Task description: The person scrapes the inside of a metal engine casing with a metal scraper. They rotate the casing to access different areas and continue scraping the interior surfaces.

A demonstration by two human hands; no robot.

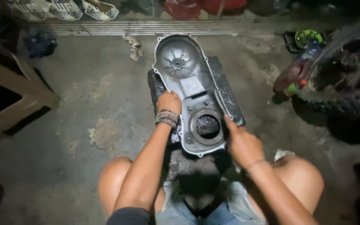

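A long grey metal engine cover [188,79] lies inner side up on a dark mat [226,89] on the concrete floor, with a round domed end far from me and a round hole near me. My left hand [169,102], with several bracelets at the wrist, grips the cover's left edge. My right hand [242,143] rests against the cover's right edge near the hole, fingers pointing at the rim. My bare knees frame the bottom of the view.
A knobbly motorcycle tyre [342,100] stands at the right, with a plastic bottle [301,68] and a green container [308,38] beside it. A wooden bench [17,89] sits at the left. Rag scraps [133,46] and sandals [63,9] lie at the far side.
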